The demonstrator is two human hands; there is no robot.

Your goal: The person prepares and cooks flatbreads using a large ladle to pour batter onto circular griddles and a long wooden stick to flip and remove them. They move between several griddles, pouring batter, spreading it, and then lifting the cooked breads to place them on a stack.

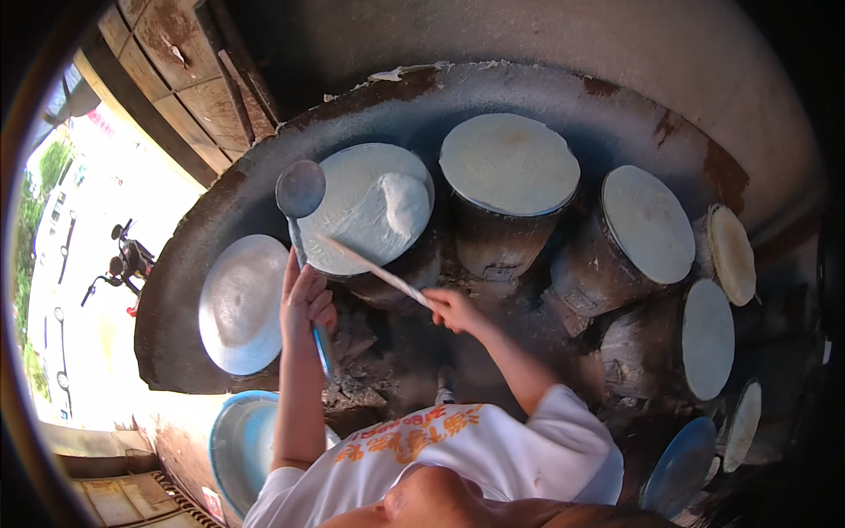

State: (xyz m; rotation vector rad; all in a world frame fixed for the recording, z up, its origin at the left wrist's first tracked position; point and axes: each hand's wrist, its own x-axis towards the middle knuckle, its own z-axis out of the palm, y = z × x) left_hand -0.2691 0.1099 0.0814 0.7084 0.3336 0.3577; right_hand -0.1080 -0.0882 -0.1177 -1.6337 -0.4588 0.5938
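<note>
Mid-frame, right hand (453, 311) grips a stick (378, 272) slanting upper-left — batter (405, 206) lies above it; left hand (306, 296) grips a ladle (301, 188).

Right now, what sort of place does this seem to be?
Probably a flatbread or pancake kitchen: there are round griddles in an arc, one spread with what looks like pale batter, and drum-shaped stoves beneath several.

Dark motorbike (134, 259) and green foliage (55, 164) outside
</note>
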